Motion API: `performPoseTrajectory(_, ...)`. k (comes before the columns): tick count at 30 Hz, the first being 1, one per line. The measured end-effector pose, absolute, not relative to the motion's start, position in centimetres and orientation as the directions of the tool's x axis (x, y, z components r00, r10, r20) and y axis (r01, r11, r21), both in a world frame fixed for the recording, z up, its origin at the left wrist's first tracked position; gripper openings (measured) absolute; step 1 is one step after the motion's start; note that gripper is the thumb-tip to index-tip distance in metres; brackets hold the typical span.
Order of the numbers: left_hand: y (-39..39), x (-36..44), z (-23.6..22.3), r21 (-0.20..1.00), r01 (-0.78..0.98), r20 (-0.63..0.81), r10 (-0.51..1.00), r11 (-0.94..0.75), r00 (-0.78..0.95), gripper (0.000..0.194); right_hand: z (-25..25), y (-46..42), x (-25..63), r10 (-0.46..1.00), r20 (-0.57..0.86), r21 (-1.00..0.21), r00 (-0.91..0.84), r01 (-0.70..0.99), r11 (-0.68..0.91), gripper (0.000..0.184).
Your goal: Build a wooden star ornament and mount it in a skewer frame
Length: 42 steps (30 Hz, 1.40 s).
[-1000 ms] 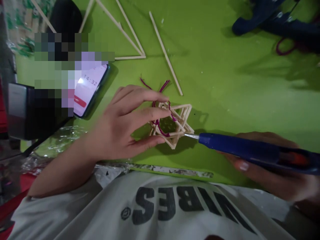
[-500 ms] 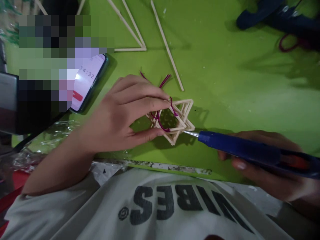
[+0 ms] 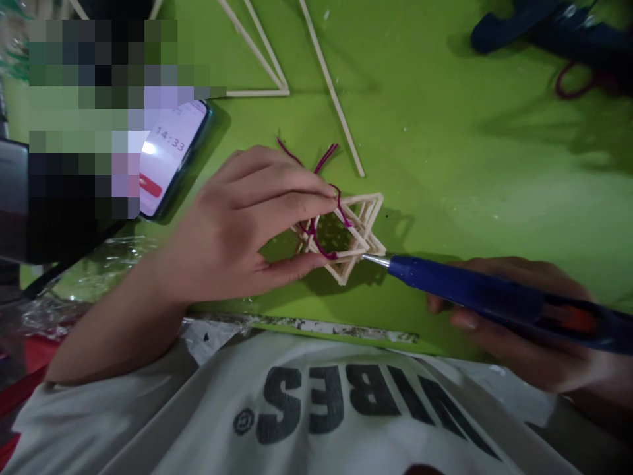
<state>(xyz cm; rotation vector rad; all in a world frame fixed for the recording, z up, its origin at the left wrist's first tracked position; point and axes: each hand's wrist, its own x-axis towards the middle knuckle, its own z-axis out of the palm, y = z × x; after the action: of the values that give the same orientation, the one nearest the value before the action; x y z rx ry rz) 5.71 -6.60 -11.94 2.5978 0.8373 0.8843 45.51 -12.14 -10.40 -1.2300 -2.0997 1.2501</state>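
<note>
My left hand (image 3: 257,224) is closed on a small star-shaped frame (image 3: 363,247) of pale wooden sticks, with fingers on its far edge and thumb on its near edge. Purple string (image 3: 326,158) is tied to the frame and trails out past the fingers. My right hand (image 3: 534,323) is wrapped round a blue glue gun (image 3: 475,290). Its metal tip (image 3: 376,260) meets the star's near edge, close to a right-hand point. Part of the star's left side is hidden beneath my left hand.
A loose stick (image 3: 332,89) and joined sticks (image 3: 267,59) lie at the back of the green table (image 3: 435,165). A phone (image 3: 171,152) showing a timer is at left, near crinkled clear plastic (image 3: 93,270). A dark object (image 3: 544,33) lies at back right.
The glue gun's tip has shifted very slightly left along the star's near edge. My left hand keeps its hold, and the phone's timer has moved from 14:32 to 14:33.
</note>
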Motion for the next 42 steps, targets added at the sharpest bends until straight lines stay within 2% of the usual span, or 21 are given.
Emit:
performPoseTrajectory(4,-6.7,5.9,-11.8,0.422,0.439,0.473,0.606,-0.793,0.64,0.042,-9.7,-11.5,45.1,0.745,-0.035,-0.852,-0.667,0.409,0.326,0.032)
performPoseTrajectory(8,-6.6,5.9,-11.7,0.437,0.441,0.46,0.616,-0.784,0.64,0.042,-10.2,-12.2,45.1,0.825,-0.007,-0.868,-0.565,0.413,0.276,0.023)
performPoseTrajectory(12,-6.6,6.0,-11.7,0.439,0.421,0.498,0.605,-0.794,0.621,0.045,-10.3,-11.8,45.1,0.774,0.009,-0.848,-0.634,0.406,0.342,0.029)
performPoseTrajectory(16,-6.8,6.1,-11.5,0.432,0.478,0.465,0.643,-0.765,0.608,0.061,-9.6,-11.1,44.7,0.762,-0.001,-0.849,-0.648,0.403,0.341,0.03)
performPoseTrajectory(23,-6.8,6.0,-11.4,0.436,0.483,0.452,0.649,-0.759,0.612,0.055,-9.6,-11.5,43.9,0.781,-0.025,-0.87,-0.624,0.399,0.291,0.027)
performPoseTrajectory(29,-7.2,6.4,-11.7,0.473,0.457,0.506,0.657,-0.753,0.558,0.055,-9.7,-11.8,44.2,0.772,-0.046,-0.864,-0.634,0.413,0.287,0.028)
performPoseTrajectory(34,-7.8,6.5,-11.5,0.404,0.517,0.481,0.656,-0.754,0.582,0.05,-9.9,-12.1,44.4,0.8,-0.008,-0.857,-0.6,0.416,0.304,0.03)
performPoseTrajectory(39,-8.1,6.7,-11.5,0.329,0.577,0.452,0.661,-0.748,0.599,0.043,-9.6,-12.1,44.2,0.782,-0.043,-0.848,-0.621,0.436,0.3,0.028)
performPoseTrajectory(42,-8.3,6.9,-11.9,0.325,0.579,0.536,0.65,-0.748,0.539,0.045,-9.7,-12.0,44.3,0.774,-0.045,-0.848,-0.632,0.433,0.305,0.028)
